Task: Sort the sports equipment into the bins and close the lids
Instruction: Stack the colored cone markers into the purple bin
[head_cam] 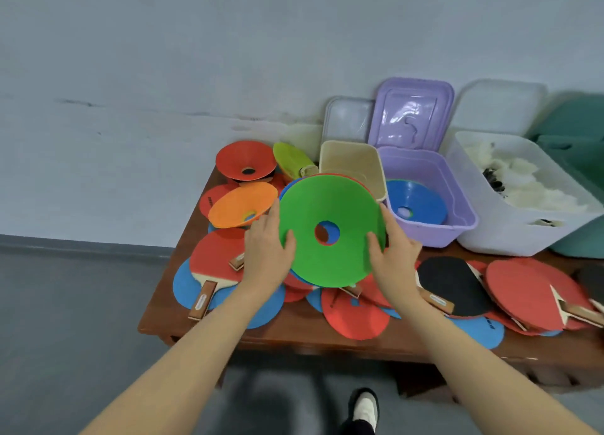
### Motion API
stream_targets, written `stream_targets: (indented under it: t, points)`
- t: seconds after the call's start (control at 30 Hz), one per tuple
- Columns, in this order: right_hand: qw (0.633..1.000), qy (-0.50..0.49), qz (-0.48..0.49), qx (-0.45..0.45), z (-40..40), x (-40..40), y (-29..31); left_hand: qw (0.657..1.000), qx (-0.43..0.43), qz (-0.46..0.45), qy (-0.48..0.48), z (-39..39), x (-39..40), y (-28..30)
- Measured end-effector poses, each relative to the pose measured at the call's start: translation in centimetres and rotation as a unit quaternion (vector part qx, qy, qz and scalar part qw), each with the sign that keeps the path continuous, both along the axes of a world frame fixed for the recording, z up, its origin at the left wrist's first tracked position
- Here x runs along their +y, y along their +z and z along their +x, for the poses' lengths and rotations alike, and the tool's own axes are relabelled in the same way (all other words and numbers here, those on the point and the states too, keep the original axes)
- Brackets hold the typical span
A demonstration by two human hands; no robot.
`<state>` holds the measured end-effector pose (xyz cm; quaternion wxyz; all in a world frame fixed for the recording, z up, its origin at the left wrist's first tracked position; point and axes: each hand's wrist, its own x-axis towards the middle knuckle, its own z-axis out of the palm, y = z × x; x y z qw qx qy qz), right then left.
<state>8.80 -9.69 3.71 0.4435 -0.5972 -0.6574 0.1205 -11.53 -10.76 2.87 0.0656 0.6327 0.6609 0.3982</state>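
I hold a stack of disc cones with a green cone (330, 212) on top, lifted above the table. My left hand (266, 251) grips its left rim and my right hand (394, 255) grips its right rim. To the right stands the open purple bin (457, 206) with a blue cone (416, 202) inside. An orange cone (242, 204), a red cone (245, 158) and a yellow-green cone (291, 160) lie at the back left. Table tennis paddles, one red (217, 255), one black (452, 284), lie across the brown table (294, 333).
A beige bin (354, 163) stands behind the green cone. A white bin (519, 232) holding shuttlecocks sits at the right. The purple lid (411, 114) and clear lids lean on the wall. Teal fabric (578, 140) lies far right. My shoe (364, 408) is on the floor.
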Motion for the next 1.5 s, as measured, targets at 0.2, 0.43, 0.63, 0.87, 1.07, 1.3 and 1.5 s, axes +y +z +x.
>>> stream_targets:
  t: [0.2, 0.43, 0.63, 0.87, 1.07, 1.3, 1.5]
  points:
    - [0.999, -0.042, 0.028, -0.021, 8.6, 9.2, 2.0, 0.999, 0.012, -0.01, -0.034, 8.3, 9.7, 2.5]
    - [0.985, -0.06, 0.019, -0.159, 18.2, 19.9, 2.3, 0.995, 0.034, -0.063, -0.074, 18.1, 21.5, 1.6]
    - [0.953, -0.093, -0.063, -0.282, 20.9, 24.9, -1.3, 0.976, 0.147, -0.138, -0.082, 22.9, 26.8, -0.2]
    - [0.944, -0.024, -0.132, -0.3, 20.9, 25.5, -3.7, 0.949, 0.254, -0.158, -0.103, 21.3, 27.1, -1.9]
    - [0.961, 0.045, -0.089, -0.257, 17.4, 25.2, -2.7, 0.961, 0.232, -0.127, -0.081, 17.4, 24.7, -0.4]
    - [0.966, 0.135, -0.011, -0.221, 9.8, 24.7, -1.6, 0.955, 0.274, -0.106, -0.038, 10.4, 21.7, 0.9]
    - [0.965, 0.158, 0.008, -0.207, 0.8, 23.8, -1.3, 0.955, 0.267, -0.125, -0.03, 1.2, 20.3, 0.3]
